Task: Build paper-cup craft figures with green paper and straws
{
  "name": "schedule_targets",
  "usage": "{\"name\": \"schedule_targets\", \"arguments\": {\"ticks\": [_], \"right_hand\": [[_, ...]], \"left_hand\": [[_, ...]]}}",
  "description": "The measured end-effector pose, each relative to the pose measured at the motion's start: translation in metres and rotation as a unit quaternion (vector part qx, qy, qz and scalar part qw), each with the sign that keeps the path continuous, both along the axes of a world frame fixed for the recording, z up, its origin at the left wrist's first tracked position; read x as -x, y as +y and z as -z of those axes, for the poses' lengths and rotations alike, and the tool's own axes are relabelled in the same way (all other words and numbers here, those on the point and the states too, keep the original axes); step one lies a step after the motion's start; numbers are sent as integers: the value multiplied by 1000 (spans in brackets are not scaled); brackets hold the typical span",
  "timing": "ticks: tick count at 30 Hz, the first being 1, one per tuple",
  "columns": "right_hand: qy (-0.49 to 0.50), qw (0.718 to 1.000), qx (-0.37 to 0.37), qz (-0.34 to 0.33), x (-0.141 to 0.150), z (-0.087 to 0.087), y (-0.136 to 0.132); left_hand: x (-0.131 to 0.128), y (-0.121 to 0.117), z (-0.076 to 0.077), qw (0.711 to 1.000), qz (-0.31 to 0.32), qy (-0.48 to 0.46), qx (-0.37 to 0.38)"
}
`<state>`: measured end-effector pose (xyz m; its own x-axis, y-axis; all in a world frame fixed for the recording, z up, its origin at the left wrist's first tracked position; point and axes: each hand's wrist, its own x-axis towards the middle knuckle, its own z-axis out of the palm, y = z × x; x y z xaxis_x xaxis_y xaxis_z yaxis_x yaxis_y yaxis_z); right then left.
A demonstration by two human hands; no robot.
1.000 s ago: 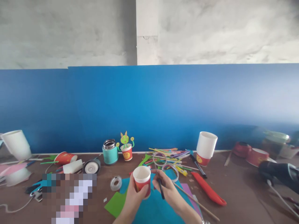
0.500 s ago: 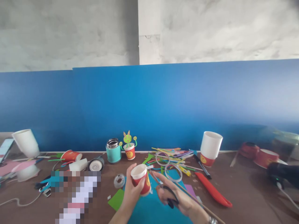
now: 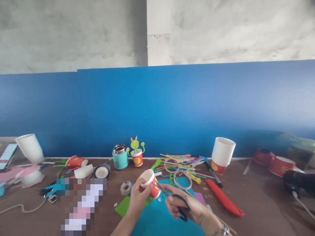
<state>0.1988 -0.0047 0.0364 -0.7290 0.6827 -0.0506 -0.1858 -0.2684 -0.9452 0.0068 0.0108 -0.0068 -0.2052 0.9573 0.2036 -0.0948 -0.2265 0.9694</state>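
Note:
My left hand (image 3: 136,200) is wrapped round a small red paper cup (image 3: 150,184) with a white inside, tilted with its mouth up and to the left. My right hand (image 3: 185,207) grips black-handled scissors (image 3: 173,199), fingers through the loops. The blades point up-left and meet the cup's side near its rim. Both hands hover over a blue paper sheet (image 3: 162,220) lying on the brown table (image 3: 258,203).
A green sheet (image 3: 122,207), tape roll (image 3: 126,187), clear rings (image 3: 182,181), coloured straws (image 3: 182,161), red knife (image 3: 222,198), stack of white cups (image 3: 221,154), teal flask (image 3: 120,156), decorated cup figure (image 3: 136,153) and more cups (image 3: 76,161) lie around. A blue board (image 3: 172,108) backs the table.
The cup has tilted further to the left in my left hand. My right hand turned the scissors from pointing down to pointing up-left, and the blades have come onto the cup.

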Motion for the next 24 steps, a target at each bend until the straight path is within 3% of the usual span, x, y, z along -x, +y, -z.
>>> {"name": "schedule_targets", "arguments": {"ticks": [10,16,18,22,24], "right_hand": [[79,995,60,2,4,9,0],[117,984,137,-11,7,15,6],[85,989,117,15,5,8,5],[-52,997,3,65,1,-12,-3],[-59,996,-14,73,1,-14,-4]], "left_hand": [[6,2,1,996,-1,91,-16],[12,1,5,976,-8,207,-66],[13,1,6,971,-7,224,-83],[13,1,5,965,3,247,-93],[12,1,3,963,12,255,-86]]}}
